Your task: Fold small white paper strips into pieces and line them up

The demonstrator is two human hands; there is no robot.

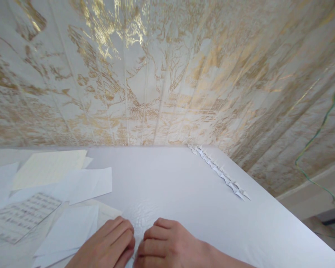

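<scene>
Side by side at the bottom middle of the view, my left hand and my right hand rest low over the white tabletop. Both have their fingers curled down, with knuckles facing up and fingertips turned toward each other. Whatever the fingers pinch is hidden beneath them. Just left of my left hand are loose white paper sheets. Farther off to the right lies a row of small folded white paper pieces, running slantwise toward the back of the table.
On the left, a cream sheet, a printed sheet and a white strip overlap. A gold-patterned wall covering rises behind the table. A green-yellow wire hangs at the right, beyond the table's edge.
</scene>
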